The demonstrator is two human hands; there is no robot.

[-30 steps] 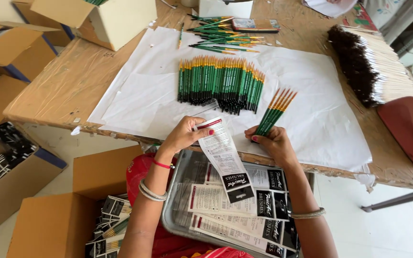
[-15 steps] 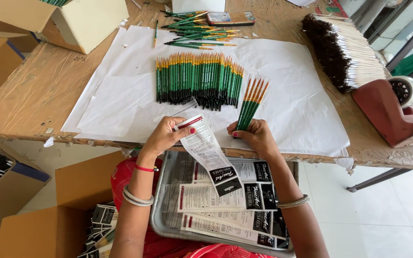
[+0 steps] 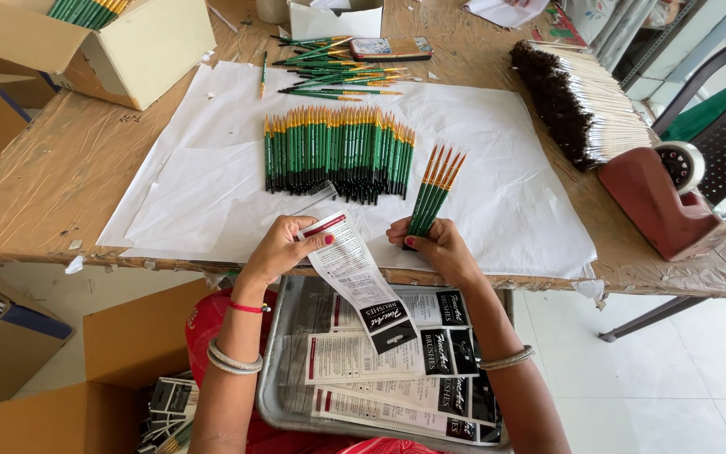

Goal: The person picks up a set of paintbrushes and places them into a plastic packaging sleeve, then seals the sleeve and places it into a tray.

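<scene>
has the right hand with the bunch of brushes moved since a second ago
No. The right hand stays at the white paper sheet's near edge, right of the brush row; only the camera shifted.

Bare forearms, no sleeves. The left hand (image 3: 277,250) shows red-painted nails, a thin red band at the wrist and two silver bangles further up the arm. The right hand (image 3: 434,245) has one silver bangle; red clothing covers the lap below.

The single head-worn camera looks steeply down and forward from above the person's lap, close to both hands at the near edge of the table (image 3: 60,176). Its wide view reaches across the tabletop to the far side and takes in floor on both sides.
</scene>
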